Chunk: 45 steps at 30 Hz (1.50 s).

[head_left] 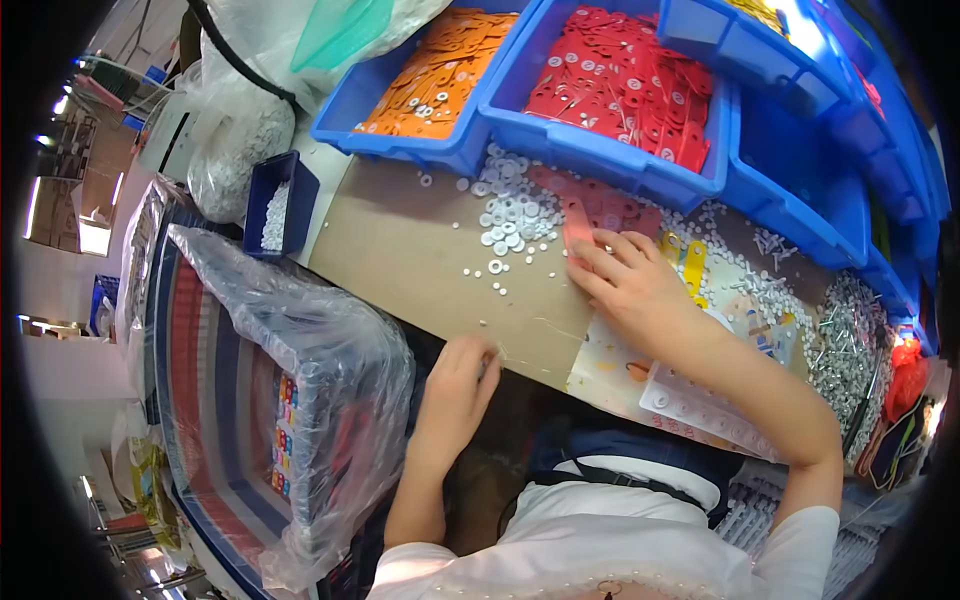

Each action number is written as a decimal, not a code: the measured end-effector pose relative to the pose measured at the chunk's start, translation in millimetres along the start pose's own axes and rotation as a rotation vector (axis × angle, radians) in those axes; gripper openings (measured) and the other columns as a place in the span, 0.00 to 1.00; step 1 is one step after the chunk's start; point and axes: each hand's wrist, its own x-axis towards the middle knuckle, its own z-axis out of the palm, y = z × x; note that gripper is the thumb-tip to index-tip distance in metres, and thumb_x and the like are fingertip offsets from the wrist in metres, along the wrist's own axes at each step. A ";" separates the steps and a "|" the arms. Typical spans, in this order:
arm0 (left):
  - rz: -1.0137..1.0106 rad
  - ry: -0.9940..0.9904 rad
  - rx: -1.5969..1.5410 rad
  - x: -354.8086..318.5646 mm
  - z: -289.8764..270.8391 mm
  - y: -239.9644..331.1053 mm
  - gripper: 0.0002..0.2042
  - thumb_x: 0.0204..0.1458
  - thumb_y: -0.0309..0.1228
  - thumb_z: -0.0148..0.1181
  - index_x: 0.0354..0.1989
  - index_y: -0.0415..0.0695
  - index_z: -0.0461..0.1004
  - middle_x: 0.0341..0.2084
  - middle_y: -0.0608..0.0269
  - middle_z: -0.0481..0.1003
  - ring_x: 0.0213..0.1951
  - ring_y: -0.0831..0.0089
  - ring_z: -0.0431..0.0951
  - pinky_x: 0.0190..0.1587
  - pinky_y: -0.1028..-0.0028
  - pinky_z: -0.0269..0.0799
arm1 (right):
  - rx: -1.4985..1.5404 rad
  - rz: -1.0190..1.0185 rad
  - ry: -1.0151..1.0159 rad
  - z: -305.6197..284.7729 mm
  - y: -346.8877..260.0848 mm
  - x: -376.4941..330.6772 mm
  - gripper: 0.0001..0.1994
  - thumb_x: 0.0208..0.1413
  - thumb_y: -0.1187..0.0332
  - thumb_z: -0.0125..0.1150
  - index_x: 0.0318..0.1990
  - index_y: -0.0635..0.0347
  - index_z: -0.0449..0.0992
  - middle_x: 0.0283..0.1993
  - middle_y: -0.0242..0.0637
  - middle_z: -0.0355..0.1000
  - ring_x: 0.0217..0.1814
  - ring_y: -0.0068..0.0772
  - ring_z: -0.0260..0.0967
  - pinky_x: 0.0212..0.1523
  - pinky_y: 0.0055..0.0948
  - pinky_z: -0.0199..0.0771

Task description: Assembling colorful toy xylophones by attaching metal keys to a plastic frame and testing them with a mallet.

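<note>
My right hand (632,285) reaches over the table with its fingers bent onto a coral-red flat plastic tag (577,222), whose far end sticks out past the fingertips. More red tags (625,208) lie just beyond, below the red bin. At the table's near edge is my left hand (462,375), thumb and fingers closed together; whatever may be between them is too small to make out. Small white discs and rings (513,215) are heaped left of the right hand. Yellow tags (690,262) lie to the right of that hand.
Blue bins of orange tags (440,70) and red tags (620,85) line the back. Metal pins (850,330) are heaped at right, near a white tray (700,405). At left are a dark blue box (283,205) of white bits and a plastic-wrapped striped package (290,400).
</note>
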 end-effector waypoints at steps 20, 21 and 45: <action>-0.098 -0.367 0.683 352.8 -36.6 -61.3 0.16 0.52 0.39 0.59 0.43 0.41 0.79 0.35 0.46 0.80 0.41 0.53 0.81 0.46 0.60 0.76 | 0.336 0.428 0.240 -77.5 97.7 42.1 0.08 0.56 0.71 0.57 0.39 0.65 0.78 0.38 0.49 0.76 0.41 0.51 0.74 0.43 0.40 0.74; -0.274 -0.418 0.575 353.8 -34.9 -58.2 0.15 0.51 0.38 0.60 0.42 0.41 0.79 0.35 0.47 0.80 0.41 0.54 0.81 0.46 0.61 0.76 | 0.331 0.431 0.247 -76.5 110.0 44.6 0.08 0.56 0.71 0.57 0.39 0.65 0.78 0.38 0.49 0.76 0.41 0.51 0.74 0.43 0.40 0.74; -0.036 0.011 0.552 361.7 -2.5 -105.8 0.13 0.52 0.36 0.60 0.36 0.38 0.79 0.37 0.42 0.78 0.42 0.51 0.79 0.46 0.59 0.75 | 0.208 0.253 -0.696 -28.2 174.5 149.4 0.16 0.46 0.58 0.67 0.43 0.53 0.81 0.41 0.37 0.79 0.44 0.40 0.76 0.46 0.38 0.74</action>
